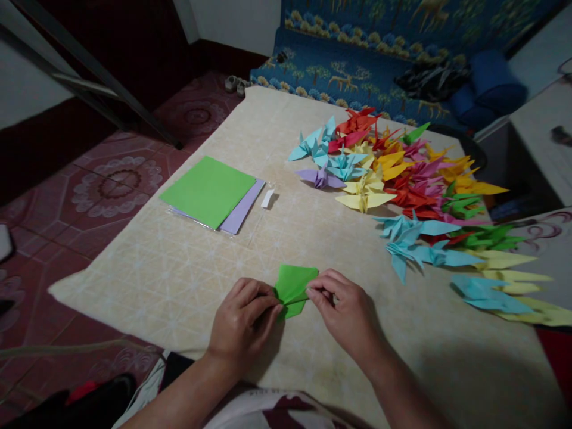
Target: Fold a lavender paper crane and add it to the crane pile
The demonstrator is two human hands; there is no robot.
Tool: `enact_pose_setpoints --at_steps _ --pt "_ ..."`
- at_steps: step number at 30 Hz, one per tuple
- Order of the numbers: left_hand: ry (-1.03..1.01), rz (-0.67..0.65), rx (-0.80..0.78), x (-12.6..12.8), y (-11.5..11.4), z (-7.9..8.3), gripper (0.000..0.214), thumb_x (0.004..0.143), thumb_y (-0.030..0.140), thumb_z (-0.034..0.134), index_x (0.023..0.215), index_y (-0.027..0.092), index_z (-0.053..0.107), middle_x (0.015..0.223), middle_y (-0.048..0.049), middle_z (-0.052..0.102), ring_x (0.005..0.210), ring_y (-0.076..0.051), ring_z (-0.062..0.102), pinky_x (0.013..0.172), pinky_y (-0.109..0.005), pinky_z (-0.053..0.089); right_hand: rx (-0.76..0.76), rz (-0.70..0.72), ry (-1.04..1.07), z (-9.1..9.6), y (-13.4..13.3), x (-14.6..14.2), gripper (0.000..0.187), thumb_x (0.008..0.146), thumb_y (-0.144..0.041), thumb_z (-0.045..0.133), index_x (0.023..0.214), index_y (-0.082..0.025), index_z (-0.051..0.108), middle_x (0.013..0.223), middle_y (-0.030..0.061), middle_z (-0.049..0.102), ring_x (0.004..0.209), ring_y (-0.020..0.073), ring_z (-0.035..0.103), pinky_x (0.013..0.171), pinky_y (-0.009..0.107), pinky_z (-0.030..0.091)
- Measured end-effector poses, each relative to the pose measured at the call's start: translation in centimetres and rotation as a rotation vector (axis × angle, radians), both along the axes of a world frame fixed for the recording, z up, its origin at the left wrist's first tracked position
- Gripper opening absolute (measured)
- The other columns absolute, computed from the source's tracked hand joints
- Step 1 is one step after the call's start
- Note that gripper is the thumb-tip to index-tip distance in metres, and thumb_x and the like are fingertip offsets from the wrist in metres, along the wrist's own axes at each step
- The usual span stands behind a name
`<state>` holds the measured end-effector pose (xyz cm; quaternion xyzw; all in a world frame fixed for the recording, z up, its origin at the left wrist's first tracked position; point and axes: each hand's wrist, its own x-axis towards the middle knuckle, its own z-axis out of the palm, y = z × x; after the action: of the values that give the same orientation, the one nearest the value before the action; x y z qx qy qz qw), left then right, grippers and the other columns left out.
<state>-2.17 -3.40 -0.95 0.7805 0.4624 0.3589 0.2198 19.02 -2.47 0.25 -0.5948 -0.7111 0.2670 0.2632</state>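
Observation:
A small green folded paper lies on the beige mat just in front of me. My left hand pinches its lower left edge with curled fingers. My right hand pinches its right corner, fingertips pressed together on the fold. Both hands rest on the mat on either side of the paper.
A stack of square sheets, green on top of lilac, sits in a clear sleeve at the left. Several coloured paper cranes are heaped at the right. A blue patterned sofa stands behind; tiled floor lies to the left.

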Motion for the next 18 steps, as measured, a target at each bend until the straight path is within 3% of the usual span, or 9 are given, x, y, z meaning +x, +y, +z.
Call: enact_pose_setpoints --at_steps 6,18 --pt "0.032 0.012 -0.027 0.2 0.1 0.0 0.005 0.083 0.015 0.066 0.083 0.019 0.068 0.084 -0.0067 0.065 0.082 -0.021 0.056 0.070 -0.035 0.050 -0.055 -0.055 -0.095 0.3 0.1 -0.6 0.007 0.084 -0.023 0.064 0.077 -0.025 0.065 0.077 -0.0032 0.063 0.061 0.0114 0.055 0.055 0.022 0.040" --pt "0.122 0.069 -0.090 0.5 0.1 0.2 0.007 0.084 0.016 0.063 0.078 0.018 0.066 0.087 -0.0063 0.064 0.085 -0.023 0.055 0.074 -0.039 0.044 -0.044 -0.122 -0.158 0.3 0.0 -1.2 0.013 0.087 -0.027 0.060 0.074 -0.024 0.062 0.076 -0.0028 0.063 0.066 0.0122 0.056 0.057 0.022 0.036"
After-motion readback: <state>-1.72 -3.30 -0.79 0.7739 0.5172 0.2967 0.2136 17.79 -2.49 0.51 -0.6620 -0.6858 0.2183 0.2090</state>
